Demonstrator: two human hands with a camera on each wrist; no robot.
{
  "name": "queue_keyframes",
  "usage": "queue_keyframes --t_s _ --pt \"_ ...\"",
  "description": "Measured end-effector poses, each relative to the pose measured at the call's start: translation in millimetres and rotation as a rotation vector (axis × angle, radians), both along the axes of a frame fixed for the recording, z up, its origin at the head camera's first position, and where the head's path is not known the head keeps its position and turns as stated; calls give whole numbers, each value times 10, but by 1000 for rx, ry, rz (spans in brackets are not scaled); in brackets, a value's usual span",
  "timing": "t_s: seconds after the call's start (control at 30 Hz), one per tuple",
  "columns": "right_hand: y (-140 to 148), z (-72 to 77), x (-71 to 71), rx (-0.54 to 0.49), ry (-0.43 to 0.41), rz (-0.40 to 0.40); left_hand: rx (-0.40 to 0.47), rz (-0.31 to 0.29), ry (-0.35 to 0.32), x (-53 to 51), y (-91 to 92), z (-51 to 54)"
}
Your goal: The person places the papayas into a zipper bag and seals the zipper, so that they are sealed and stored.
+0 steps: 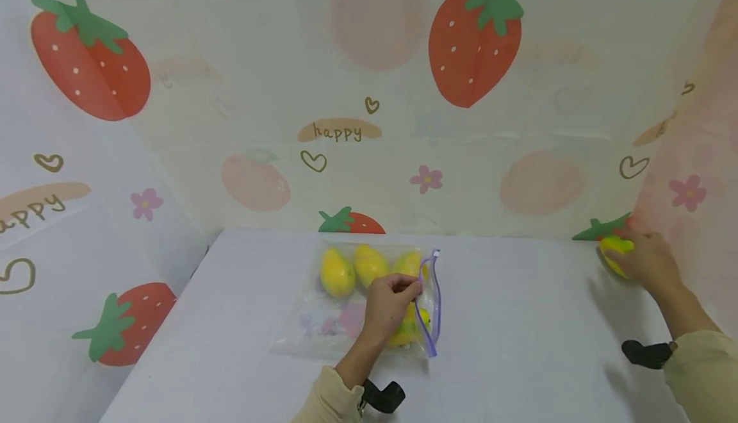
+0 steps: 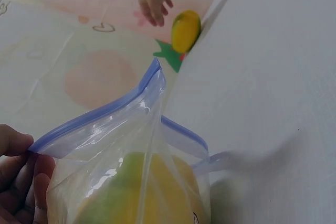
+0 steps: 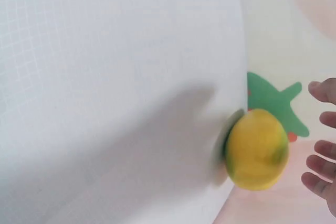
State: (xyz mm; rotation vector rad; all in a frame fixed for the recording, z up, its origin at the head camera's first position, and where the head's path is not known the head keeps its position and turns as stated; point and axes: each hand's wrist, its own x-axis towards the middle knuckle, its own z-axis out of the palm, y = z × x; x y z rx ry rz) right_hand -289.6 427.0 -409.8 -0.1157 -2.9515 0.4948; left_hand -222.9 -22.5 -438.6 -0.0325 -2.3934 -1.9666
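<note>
A clear zip bag (image 1: 296, 330) with a purple zip edge lies on the white table, its mouth facing right. Inside are several yellow mangoes (image 1: 337, 273) and a small yellow thing with a dark spot, its kind unclear through the plastic. My left hand (image 1: 385, 304) pinches one side of the zip edge (image 2: 100, 113) between thumb and fingers, and the bag mouth gapes. At the far right corner of the table lies another yellow-green mango (image 3: 257, 150). Over it hovers my right hand (image 1: 648, 259), fingers spread and apart from the mango in both wrist views.
A printed cloth wall with strawberries (image 1: 475, 45) rises along the table's back edge. Side walls of similar cloth stand left and right, the right one pink (image 1: 706, 231). White table surface (image 1: 519, 327) lies between the bag and the loose mango. Dark wrist-worn devices (image 1: 383, 397) sit at both wrists.
</note>
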Motion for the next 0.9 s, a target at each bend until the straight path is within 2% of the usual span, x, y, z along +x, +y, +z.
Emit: queue_keyframes --t_s 0.23,0.43,0.53,0.8,0.9 --pt "95 -45 52 -17 -67 -67 7 0 6 18 -9 -15" --pt "164 -152 78 14 -92 -111 13 3 0 4 -1 -23" --pt "183 -194 84 -13 -134 -146 17 1 7 -1 7 -23" --pt "214 -236 124 -58 -127 -99 13 0 -2 6 10 -12" --pt "203 -234 123 -81 -143 -109 16 -2 -6 5 12 -17"
